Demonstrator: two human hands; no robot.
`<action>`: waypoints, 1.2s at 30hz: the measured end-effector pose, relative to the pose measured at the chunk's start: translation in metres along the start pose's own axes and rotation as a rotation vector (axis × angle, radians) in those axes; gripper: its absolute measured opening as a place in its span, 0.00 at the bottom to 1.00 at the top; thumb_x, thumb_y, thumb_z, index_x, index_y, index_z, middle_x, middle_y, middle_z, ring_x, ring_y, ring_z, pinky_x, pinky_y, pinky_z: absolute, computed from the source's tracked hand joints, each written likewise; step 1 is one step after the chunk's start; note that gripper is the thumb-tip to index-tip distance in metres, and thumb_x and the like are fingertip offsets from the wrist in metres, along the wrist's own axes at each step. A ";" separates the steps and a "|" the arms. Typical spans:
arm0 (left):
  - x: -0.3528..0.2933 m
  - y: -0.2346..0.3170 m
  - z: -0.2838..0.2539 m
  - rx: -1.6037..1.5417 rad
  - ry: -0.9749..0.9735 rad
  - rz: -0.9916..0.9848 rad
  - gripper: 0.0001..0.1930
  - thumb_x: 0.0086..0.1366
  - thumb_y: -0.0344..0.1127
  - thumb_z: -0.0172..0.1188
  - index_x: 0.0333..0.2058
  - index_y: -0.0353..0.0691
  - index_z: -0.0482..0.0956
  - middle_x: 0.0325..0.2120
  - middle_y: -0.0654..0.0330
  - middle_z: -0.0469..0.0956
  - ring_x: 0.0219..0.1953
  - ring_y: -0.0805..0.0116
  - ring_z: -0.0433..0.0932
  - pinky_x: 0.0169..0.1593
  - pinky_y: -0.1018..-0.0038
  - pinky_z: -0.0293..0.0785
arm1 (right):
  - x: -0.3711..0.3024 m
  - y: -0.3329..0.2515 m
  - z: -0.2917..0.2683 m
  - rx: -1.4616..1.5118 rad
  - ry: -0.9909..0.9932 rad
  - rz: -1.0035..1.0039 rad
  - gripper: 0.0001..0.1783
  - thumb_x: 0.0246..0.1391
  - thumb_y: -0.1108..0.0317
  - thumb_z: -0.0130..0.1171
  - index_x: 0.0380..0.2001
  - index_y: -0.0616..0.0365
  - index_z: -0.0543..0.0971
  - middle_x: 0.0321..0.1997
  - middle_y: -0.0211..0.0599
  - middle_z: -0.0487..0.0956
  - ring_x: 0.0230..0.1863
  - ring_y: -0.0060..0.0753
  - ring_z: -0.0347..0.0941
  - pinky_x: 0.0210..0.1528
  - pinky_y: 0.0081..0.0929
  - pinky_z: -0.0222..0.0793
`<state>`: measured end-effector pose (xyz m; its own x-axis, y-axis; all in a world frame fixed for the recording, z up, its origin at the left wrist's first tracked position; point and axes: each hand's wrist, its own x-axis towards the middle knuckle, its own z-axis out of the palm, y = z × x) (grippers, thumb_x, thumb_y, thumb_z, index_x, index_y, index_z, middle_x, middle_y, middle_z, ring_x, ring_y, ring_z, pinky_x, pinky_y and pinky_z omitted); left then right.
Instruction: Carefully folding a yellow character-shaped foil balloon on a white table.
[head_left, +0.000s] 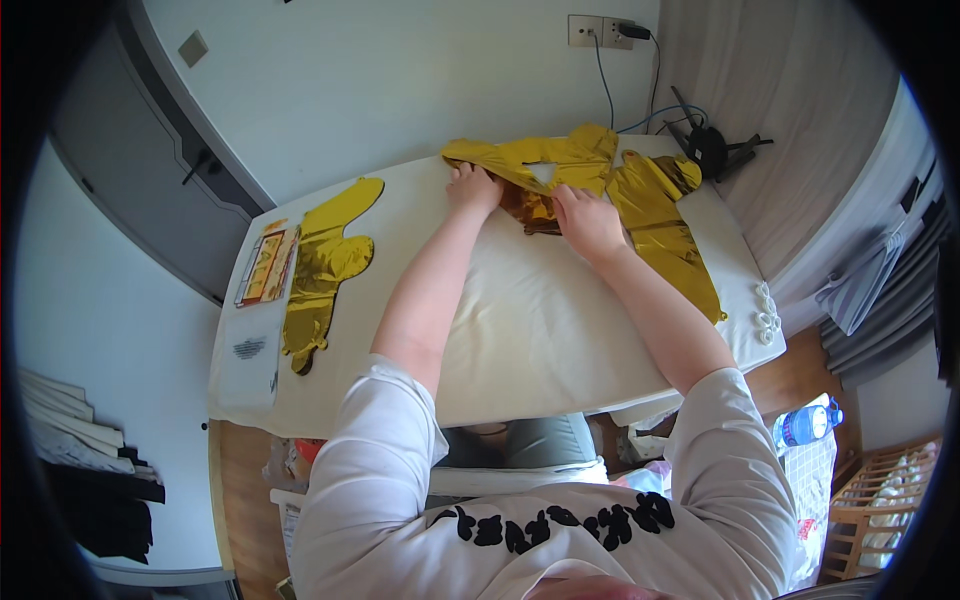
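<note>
Both my hands are at a flat gold foil balloon (pixel 585 155) near the far edge of the cream-covered table (pixel 520 340). My left hand (pixel 474 190) has its fingers closed on the balloon's left part, partly under the foil. The near edge is pinched in my right hand (pixel 590 222). Between them the foil is lifted and shows a shiny copper-coloured fold (pixel 528 208). Another flat gold balloon (pixel 665 235) lies to the right of my right hand. Further left, beyond my left forearm, lies a third gold balloon (pixel 325 265).
A printed packet (pixel 268 265) and a clear plastic sleeve (pixel 248 375) lie at the table's left end. A black router (pixel 708 152) with cables stands at the far right corner. White ribbon coils (pixel 767 315) sit at the right edge. A blue bottle (pixel 808 424) stands below, right.
</note>
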<state>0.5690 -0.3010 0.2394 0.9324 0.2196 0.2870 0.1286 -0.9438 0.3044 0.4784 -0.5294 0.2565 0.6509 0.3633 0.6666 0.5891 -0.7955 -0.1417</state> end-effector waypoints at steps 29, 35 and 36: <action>0.095 -0.045 0.015 0.134 -0.141 -0.096 0.68 0.45 0.88 0.57 0.75 0.45 0.55 0.75 0.54 0.54 0.76 0.54 0.51 0.74 0.56 0.52 | 0.007 0.048 0.017 0.644 0.141 0.632 0.10 0.69 0.63 0.53 0.46 0.59 0.72 0.36 0.52 0.83 0.41 0.54 0.79 0.41 0.40 0.73; 0.094 -0.042 0.015 0.119 -0.179 -0.085 0.67 0.45 0.89 0.57 0.74 0.43 0.57 0.74 0.54 0.56 0.75 0.55 0.52 0.74 0.55 0.52 | 0.007 0.071 0.026 0.906 0.148 0.920 0.13 0.70 0.60 0.55 0.49 0.57 0.75 0.42 0.33 0.78 0.42 0.26 0.70 0.48 0.25 0.66; 0.093 -0.042 0.016 0.116 -0.180 -0.088 0.67 0.45 0.89 0.56 0.74 0.44 0.58 0.74 0.54 0.57 0.75 0.55 0.53 0.74 0.55 0.52 | 0.007 0.071 0.026 0.906 0.143 0.920 0.13 0.70 0.60 0.55 0.49 0.57 0.75 0.42 0.33 0.78 0.42 0.26 0.70 0.48 0.25 0.66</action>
<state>0.6554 -0.2446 0.2390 0.9598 0.2646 0.0940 0.2404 -0.9473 0.2119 0.5371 -0.5705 0.2315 0.9635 -0.2367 0.1248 0.1049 -0.0950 -0.9899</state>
